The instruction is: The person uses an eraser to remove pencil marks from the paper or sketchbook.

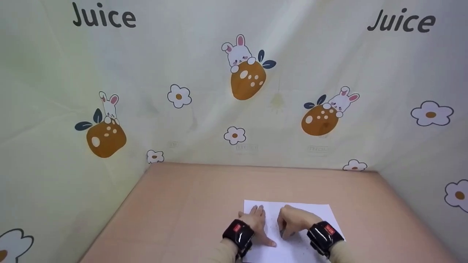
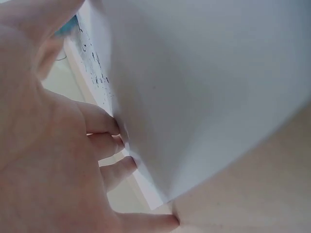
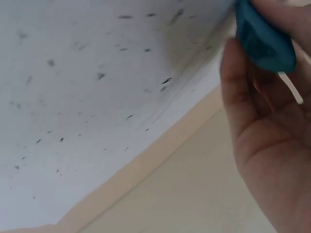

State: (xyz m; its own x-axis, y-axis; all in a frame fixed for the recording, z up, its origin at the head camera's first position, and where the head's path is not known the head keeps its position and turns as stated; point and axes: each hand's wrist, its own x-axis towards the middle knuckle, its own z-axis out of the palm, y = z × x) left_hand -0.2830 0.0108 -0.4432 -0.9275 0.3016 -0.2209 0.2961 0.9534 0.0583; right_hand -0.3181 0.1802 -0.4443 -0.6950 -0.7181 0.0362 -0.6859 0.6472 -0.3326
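Note:
A white sheet of paper (image 1: 270, 219) lies on the table. My left hand (image 1: 256, 221) rests flat on its left part, fingers straight and thumb spread; the left wrist view shows the fingers (image 2: 119, 172) along the paper. On the right side, my right hand (image 1: 292, 221) pinches a blue eraser (image 3: 265, 41) between thumb and curled fingers, close against the paper. Dark crumbs (image 3: 101, 76) and faint grey streaks cover the sheet near it. Most of the eraser is hidden by the hand in the head view. A thin pale strip (image 3: 291, 88) shows beside the right palm, its kind unclear.
The light brown tabletop (image 1: 182, 212) extends around the paper. A pale curtain (image 1: 204, 120) printed with rabbits, fruit and flowers stands behind the table and along both sides. Black bands (image 1: 238, 233) circle both wrists.

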